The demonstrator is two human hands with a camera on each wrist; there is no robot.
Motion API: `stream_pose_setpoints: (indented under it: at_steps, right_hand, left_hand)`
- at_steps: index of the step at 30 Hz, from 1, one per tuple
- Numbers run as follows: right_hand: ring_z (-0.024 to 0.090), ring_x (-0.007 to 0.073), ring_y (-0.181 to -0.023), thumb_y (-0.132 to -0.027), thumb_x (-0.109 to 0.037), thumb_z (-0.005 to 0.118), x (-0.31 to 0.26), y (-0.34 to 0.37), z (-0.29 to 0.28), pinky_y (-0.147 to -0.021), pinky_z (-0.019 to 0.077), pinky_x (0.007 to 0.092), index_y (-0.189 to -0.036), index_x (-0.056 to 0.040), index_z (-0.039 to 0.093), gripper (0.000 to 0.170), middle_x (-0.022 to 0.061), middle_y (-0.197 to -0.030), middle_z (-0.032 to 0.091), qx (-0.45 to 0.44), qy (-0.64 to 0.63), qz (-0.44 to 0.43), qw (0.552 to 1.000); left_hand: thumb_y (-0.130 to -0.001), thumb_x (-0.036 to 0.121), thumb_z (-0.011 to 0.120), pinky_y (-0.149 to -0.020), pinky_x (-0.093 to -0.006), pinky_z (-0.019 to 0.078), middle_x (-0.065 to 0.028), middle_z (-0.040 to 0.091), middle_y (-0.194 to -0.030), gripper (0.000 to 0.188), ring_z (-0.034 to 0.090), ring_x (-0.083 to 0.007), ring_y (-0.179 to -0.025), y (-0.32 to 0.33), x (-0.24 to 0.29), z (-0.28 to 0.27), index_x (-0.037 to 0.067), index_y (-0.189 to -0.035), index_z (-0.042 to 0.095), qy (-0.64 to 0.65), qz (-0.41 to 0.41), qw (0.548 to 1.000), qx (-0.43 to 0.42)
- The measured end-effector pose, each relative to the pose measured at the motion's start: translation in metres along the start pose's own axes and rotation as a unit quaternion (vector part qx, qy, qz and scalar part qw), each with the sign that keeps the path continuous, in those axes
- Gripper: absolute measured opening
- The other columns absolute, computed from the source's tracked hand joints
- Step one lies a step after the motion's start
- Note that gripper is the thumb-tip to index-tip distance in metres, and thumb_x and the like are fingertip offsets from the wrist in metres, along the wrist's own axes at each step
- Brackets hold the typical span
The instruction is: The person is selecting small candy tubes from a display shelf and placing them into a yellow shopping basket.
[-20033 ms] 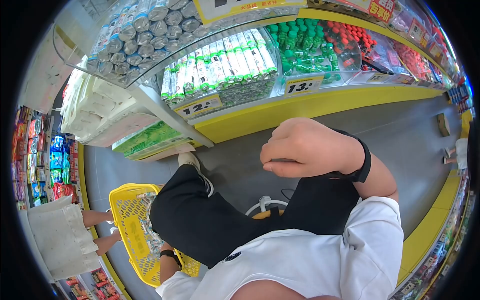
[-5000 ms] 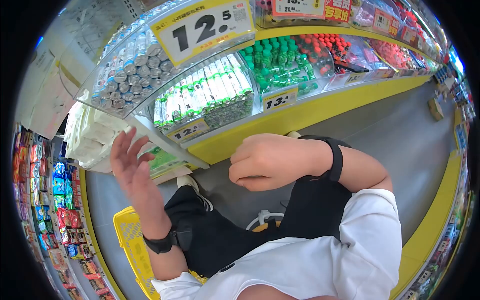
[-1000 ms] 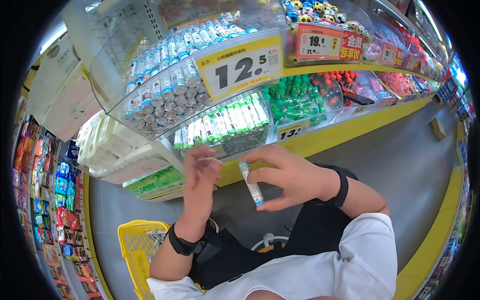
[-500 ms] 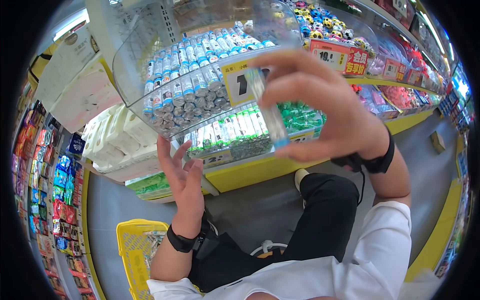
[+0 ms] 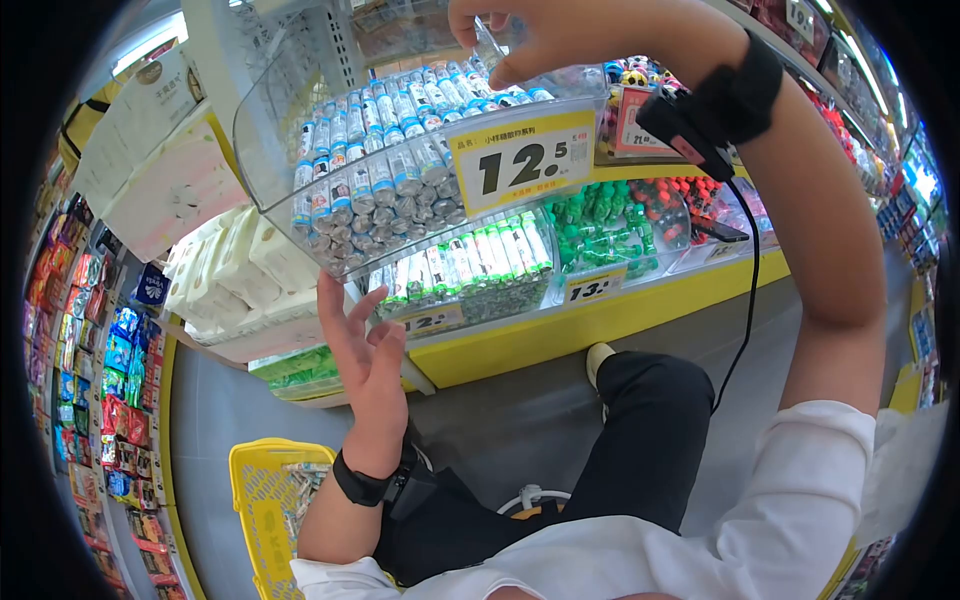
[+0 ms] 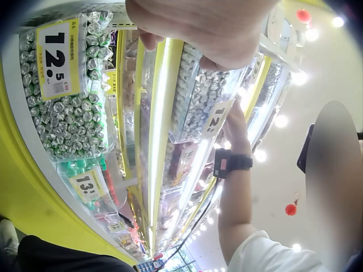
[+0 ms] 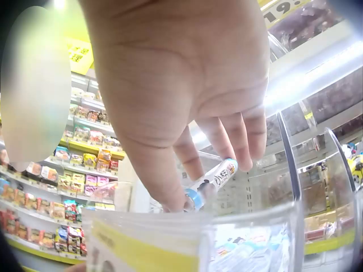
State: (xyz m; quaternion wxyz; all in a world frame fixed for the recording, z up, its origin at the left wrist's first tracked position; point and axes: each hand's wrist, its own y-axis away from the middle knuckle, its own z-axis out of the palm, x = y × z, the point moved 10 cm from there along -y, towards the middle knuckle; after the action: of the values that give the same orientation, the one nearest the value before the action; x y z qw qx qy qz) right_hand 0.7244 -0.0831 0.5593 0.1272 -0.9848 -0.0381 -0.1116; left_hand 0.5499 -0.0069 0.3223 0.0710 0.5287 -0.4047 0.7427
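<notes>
My right hand (image 5: 545,38) is raised over the upper clear bin (image 5: 245,150) in the head view. It pinches a candy roll with blue ends (image 7: 218,177) between thumb and fingers, best seen in the right wrist view. Below lie rows of similar blue-ended candy rolls (image 5: 365,180), behind a big 12.5 price sign (image 5: 525,160). My left hand (image 5: 368,375) is held up under the bin's near left corner, its fingers loosely extended and holding nothing. One fingertip is right at the bin's lower corner.
A lower bin holds green-ended rolls (image 5: 460,262); green bottles (image 5: 600,225) stand beside it. White tissue packs (image 5: 235,265) fill the shelf at left. A yellow basket (image 5: 262,500) with several wrapped rolls sits by my left leg. A cable (image 5: 748,300) hangs from my right wrist.
My right hand has carried the candy roll from before my lap up over the upper bin. The left hand has moved left to the bin's lower corner; five seconds ago the right held no roll.
</notes>
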Motion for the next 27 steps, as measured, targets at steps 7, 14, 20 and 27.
stream_pose_setpoints:
  at_steps: [7, 14, 20, 27]
  right_hand:
    - [0.061, 0.0333, -0.096, -0.072, -0.031, 0.08, 0.048, -0.037, 0.05, -0.081, 0.0478, 0.0456, -0.109, -0.0058, 0.06, 0.049, 0.0157, -0.1, 0.065, -0.201, 0.096, 0.08, 0.972]
    - [0.063, 0.0287, -0.088, -0.071, -0.031, 0.08, 0.056, -0.053, 0.071, -0.076, 0.0489, 0.043, -0.104, -0.0042, 0.064, 0.045, 0.0129, -0.096, 0.068, -0.261, 0.098, 0.072, 0.958]
    - [0.065, 0.0268, -0.082, -0.075, -0.023, 0.071, 0.061, -0.052, 0.078, -0.073, 0.0498, 0.0418, -0.101, -0.0012, 0.067, 0.035, 0.0123, -0.096, 0.069, -0.291, 0.084, 0.093, 0.948]
    - [0.066, 0.0269, -0.088, -0.077, -0.016, 0.06, 0.059, -0.04, 0.07, -0.077, 0.0515, 0.0398, -0.11, 0.0018, 0.064, 0.038, 0.0143, -0.105, 0.068, -0.267, -0.083, 0.158, 0.947]
  left_hand:
    - [-0.084, 0.005, 0.055, -0.085, -0.0306, 0.0473, -0.0106, 0.024, -0.154, 0.078, 0.046, -0.0271, -0.123, 0.001, 0.0, 0.0, 0.012, -0.154, 0.019, 0.013, -0.011, 1.0, 0.003]
    - [-0.083, 0.007, 0.056, -0.086, -0.0297, 0.0474, -0.0111, 0.024, -0.153, 0.08, 0.047, -0.0266, -0.122, 0.0, 0.002, -0.001, 0.011, -0.154, 0.019, 0.02, -0.013, 1.0, -0.006]
    - [-0.083, 0.008, 0.057, -0.086, -0.0293, 0.047, -0.0111, 0.024, -0.154, 0.081, 0.047, -0.0265, -0.122, 0.001, 0.003, -0.001, 0.011, -0.154, 0.019, 0.028, -0.015, 0.999, -0.012]
    - [-0.082, 0.002, 0.055, -0.081, -0.0265, 0.0464, -0.0114, 0.016, -0.158, 0.084, 0.045, -0.0253, -0.121, 0.0, 0.003, -0.001, 0.011, -0.155, 0.015, 0.04, -0.029, 0.998, -0.026]
